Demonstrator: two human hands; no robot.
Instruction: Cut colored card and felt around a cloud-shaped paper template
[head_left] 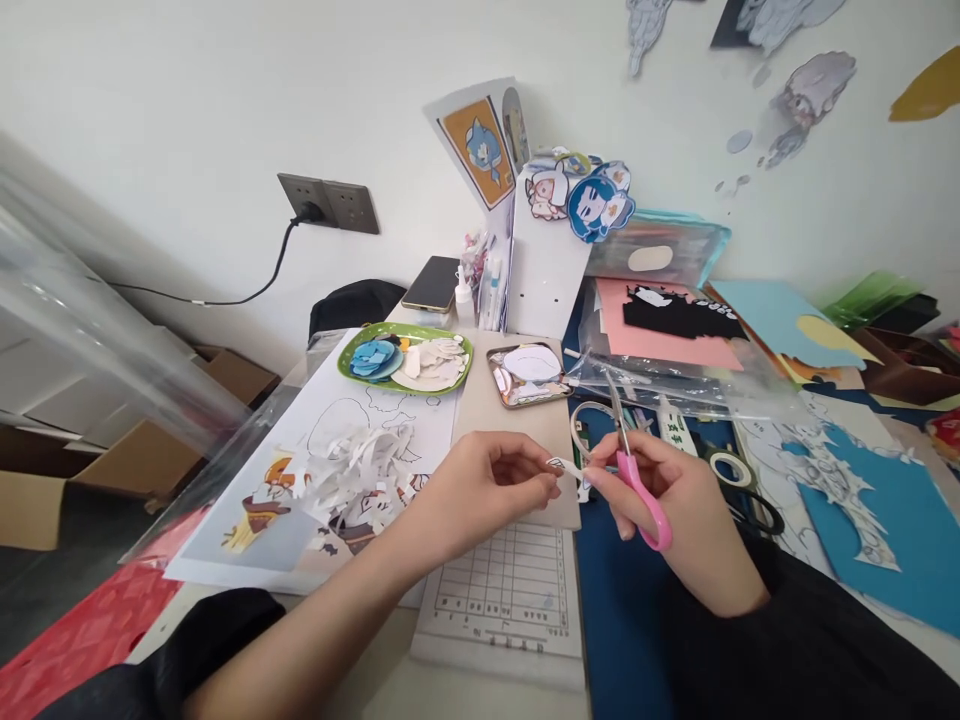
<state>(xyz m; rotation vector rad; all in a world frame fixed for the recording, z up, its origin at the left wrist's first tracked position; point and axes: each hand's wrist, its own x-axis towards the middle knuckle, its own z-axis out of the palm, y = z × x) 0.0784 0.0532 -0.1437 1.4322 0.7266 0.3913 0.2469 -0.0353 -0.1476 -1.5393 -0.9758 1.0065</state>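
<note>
Between my two hands is a small white paper piece (570, 467) with dark printed marks. My left hand (495, 490) pinches its left end between thumb and fingertips. Pink-handled scissors (637, 497) are held in my right hand (671, 500), blades pointing up and away from the paper. My right thumb and fingertip also touch the paper's right end. Below my hands lies a pad with a printed grid (499, 600). Just beyond them sits a small metal tray (525, 402) holding paper cutouts.
A green tray (466, 345) with blue and white cut pieces stands at the back left. Paper scraps (367, 470) lie in a heap left of my arm. Tape rolls (733, 470) and a glue tube (676, 428) are at the right. A white holder (544, 270) stands against the wall.
</note>
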